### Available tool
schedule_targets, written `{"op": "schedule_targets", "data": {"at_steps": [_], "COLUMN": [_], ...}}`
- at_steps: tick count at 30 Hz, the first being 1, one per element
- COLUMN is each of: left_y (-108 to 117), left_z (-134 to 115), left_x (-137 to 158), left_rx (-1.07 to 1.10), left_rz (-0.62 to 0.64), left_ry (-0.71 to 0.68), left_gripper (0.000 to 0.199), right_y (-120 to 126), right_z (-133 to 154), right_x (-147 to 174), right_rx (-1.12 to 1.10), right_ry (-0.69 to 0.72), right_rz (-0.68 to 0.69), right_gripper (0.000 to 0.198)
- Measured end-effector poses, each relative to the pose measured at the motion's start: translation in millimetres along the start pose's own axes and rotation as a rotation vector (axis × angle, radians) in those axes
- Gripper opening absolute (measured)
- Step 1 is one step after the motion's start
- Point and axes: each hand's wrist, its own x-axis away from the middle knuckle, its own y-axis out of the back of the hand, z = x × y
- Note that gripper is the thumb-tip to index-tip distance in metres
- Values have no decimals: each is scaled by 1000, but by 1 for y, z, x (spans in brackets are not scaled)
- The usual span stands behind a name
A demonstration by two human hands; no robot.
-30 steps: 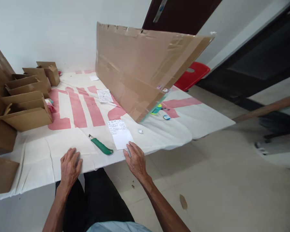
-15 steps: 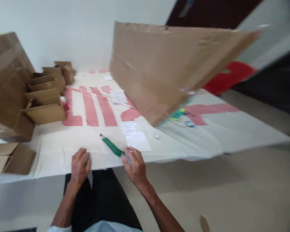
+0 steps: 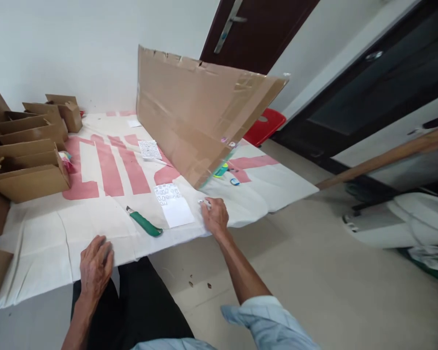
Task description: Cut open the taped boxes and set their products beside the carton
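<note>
My left hand (image 3: 96, 265) rests on the front edge of the cloth-covered table (image 3: 105, 228), fingers loosely laid out and holding nothing. Farther right, my right hand (image 3: 216, 214) pinches a small white object (image 3: 203, 202) whose kind is too small to make out. Between the hands lies a green utility knife (image 3: 145, 222), its tip pointing away to the left, touched by neither hand. Beside my right hand is a white sheet (image 3: 178, 212) with small printed drawings on its far part.
Open cardboard boxes (image 3: 29, 182) line the left side. A large cardboard panel (image 3: 193, 112) stands slanted on the table, with a tape roll (image 3: 234, 182) near its lower corner. A second printed sheet (image 3: 149, 149) lies farther back. Beyond are a red chair (image 3: 264, 127) and a wooden pole (image 3: 387, 156).
My right hand has left the handle end of the knife and moved right to the small white object, closing on it. My left hand stays at the table edge. The view has swung right.
</note>
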Motion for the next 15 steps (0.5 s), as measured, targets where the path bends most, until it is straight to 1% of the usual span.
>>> {"op": "schedule_targets", "data": {"at_steps": [1, 3, 7, 10, 12, 13, 15], "left_y": [1, 3, 0, -2, 0, 2, 4], "left_z": [-1, -3, -2, -7, -16, -21, -28], "left_x": [0, 1, 1, 4, 8, 11, 15], "left_rx": [-2, 0, 13, 4, 3, 8, 23], "left_rz": [3, 11, 40, 39, 43, 62, 102], "left_ry": [2, 13, 57, 96, 100, 103, 114], "left_gripper": [19, 19, 21, 21, 20, 20, 16], "right_y": [-1, -5, -11, -7, -1, 1, 1], "right_z": [-10, -20, -20, -15, -12, -13, -21], "right_x": [-7, -15, -22, -19, -12, -9, -5], "right_rx": [18, 26, 36, 24, 39, 31, 2], "right_ry": [-21, -35, -55, -72, -139, -149, -125], "right_rz": [34, 73, 107, 142, 159, 170, 228], "right_gripper": [35, 33, 31, 36, 40, 42, 42]}}
